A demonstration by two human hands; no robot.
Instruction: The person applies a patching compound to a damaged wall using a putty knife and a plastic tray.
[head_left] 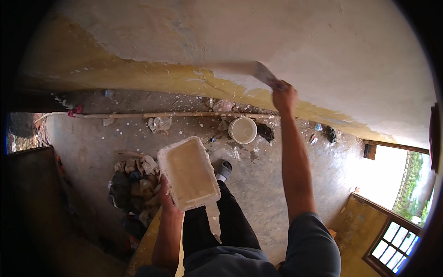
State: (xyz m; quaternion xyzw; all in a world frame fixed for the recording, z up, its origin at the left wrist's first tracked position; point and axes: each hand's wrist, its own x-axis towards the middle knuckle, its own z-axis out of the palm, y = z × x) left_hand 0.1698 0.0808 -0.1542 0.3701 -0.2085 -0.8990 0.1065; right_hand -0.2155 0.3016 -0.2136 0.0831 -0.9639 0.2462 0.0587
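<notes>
Nearest, the left hand (pixel 168 196) clasped the lower left side of a shallow tray (pixel 200 202), thumb at its edge and the other fingers mostly hidden; the tray, its rim crusted pale, sat in front of the body. With support seemingly all on that side, it could tip if the wrist tired. Farther out, the right hand (pixel 284 96) was closed around a broad blade (pixel 264 73), blurred at its far end, against or close to the wall (pixel 346 55), where a pale coat met yellow paint. Too steep an angle could gouge the coat, or loose flakes at the ragged border could drag through it. Below, a sandalled foot (pixel 224 169) stood near a white bucket (pixel 231 129); a careless step could knock it or catch the long pole (pixel 175 114) beyond.
</notes>
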